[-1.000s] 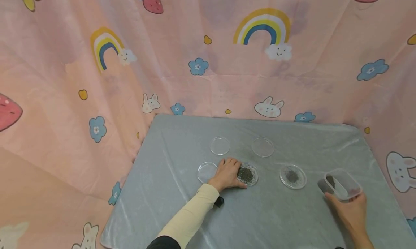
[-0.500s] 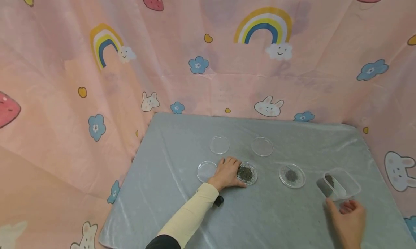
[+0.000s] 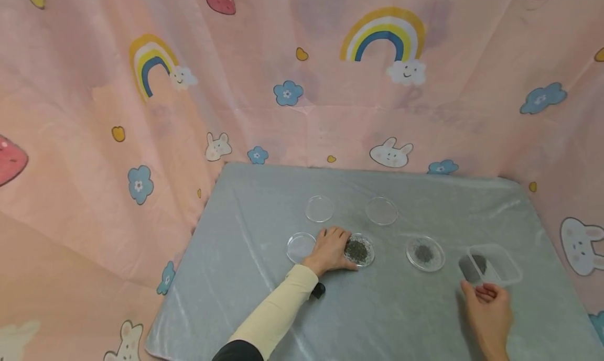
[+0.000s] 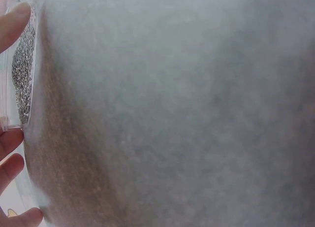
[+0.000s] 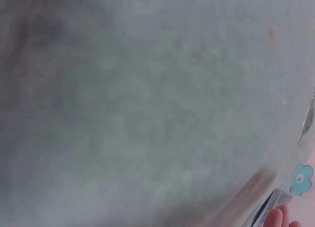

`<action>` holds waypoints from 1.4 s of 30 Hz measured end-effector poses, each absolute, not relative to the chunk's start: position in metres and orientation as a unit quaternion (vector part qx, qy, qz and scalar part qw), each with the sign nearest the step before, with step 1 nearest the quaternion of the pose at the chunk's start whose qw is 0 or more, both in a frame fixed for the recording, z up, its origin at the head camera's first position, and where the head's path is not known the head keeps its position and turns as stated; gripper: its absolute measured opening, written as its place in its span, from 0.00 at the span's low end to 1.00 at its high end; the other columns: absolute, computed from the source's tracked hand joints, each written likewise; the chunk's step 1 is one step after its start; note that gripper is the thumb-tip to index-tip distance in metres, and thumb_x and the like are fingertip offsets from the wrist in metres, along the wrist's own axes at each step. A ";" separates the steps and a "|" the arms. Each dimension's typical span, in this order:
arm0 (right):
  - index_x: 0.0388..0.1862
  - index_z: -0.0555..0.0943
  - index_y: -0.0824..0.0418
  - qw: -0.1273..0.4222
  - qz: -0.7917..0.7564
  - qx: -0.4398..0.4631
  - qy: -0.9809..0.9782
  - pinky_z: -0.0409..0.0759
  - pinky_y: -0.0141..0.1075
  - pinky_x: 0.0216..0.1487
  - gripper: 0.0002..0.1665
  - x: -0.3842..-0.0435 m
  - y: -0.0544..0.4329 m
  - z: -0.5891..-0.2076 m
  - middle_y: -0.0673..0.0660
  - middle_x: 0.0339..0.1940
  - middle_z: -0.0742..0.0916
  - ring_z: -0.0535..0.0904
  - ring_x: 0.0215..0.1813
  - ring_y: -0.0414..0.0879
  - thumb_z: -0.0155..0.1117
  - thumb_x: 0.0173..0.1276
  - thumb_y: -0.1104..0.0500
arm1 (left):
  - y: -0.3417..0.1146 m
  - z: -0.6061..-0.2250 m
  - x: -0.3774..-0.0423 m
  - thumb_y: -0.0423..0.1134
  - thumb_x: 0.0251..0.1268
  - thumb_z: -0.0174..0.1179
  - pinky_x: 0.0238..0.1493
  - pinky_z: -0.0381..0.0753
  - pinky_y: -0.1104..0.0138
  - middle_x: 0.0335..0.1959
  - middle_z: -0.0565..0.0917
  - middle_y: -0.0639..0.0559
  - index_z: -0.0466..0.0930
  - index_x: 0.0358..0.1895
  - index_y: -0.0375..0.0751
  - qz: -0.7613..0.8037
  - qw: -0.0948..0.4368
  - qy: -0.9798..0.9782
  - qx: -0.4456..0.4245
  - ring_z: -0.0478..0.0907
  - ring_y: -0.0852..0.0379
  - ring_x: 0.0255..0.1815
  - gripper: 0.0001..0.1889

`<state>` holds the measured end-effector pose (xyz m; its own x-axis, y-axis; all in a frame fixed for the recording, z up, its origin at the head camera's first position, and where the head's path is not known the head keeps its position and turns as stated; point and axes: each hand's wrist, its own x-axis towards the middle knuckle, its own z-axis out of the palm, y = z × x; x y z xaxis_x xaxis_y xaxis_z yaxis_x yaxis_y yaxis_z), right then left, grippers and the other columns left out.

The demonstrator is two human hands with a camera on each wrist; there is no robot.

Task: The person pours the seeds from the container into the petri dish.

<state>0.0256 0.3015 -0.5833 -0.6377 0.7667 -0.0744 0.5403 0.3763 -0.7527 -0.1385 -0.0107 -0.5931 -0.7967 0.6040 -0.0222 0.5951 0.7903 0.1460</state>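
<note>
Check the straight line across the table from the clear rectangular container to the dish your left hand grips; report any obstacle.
A round dish with a grey heap stands in the way, on the cloth between the container and the gripped dish.

Clear dishes (image 3: 438, 255), tub (image 3: 507, 266) on grey cloth (image 3: 377, 314)

Granules (image 3: 356, 251) in dish (image 3: 371, 252), left of second dish (image 3: 440, 257) and container (image 3: 508, 265).

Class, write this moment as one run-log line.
left hand: grips dish of dark granules; right hand: near clear container, grip unclear; grey-grain dish: untouched
</note>
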 end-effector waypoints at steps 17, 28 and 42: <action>0.48 0.74 0.69 0.161 0.373 -0.364 -0.838 0.62 0.19 0.23 0.22 0.016 0.264 -0.580 0.65 0.38 0.83 0.60 0.22 0.17 0.64 0.67 0.52 | -0.015 -0.595 -0.142 0.74 0.42 0.67 0.68 0.61 0.50 0.60 0.76 0.56 0.72 0.65 0.51 0.073 0.042 0.947 0.310 0.67 0.56 0.64 0.46; 0.59 0.72 0.71 0.125 0.370 -0.226 -0.892 0.73 0.55 0.52 0.30 -0.047 0.250 -0.561 0.69 0.53 0.78 0.77 0.53 0.65 0.63 0.69 0.50 | -0.016 -0.592 -0.141 0.73 0.43 0.67 0.68 0.61 0.50 0.60 0.75 0.56 0.72 0.66 0.51 0.070 0.046 0.946 0.313 0.67 0.56 0.64 0.47; 0.60 0.68 0.81 0.082 0.281 -0.080 -0.953 0.67 0.63 0.55 0.40 -0.128 0.263 -0.567 0.79 0.55 0.72 0.67 0.56 0.72 0.68 0.63 0.51 | -0.014 -0.590 -0.142 0.75 0.42 0.66 0.67 0.63 0.52 0.60 0.76 0.57 0.72 0.66 0.52 0.055 0.028 0.946 0.319 0.68 0.57 0.64 0.48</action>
<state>-0.1277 0.2632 -0.5675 -0.9738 0.1982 0.1111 0.1062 0.8293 -0.5486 -0.1418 -0.0144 -0.5903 -0.7950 0.6064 -0.0183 0.6002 0.7905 0.1218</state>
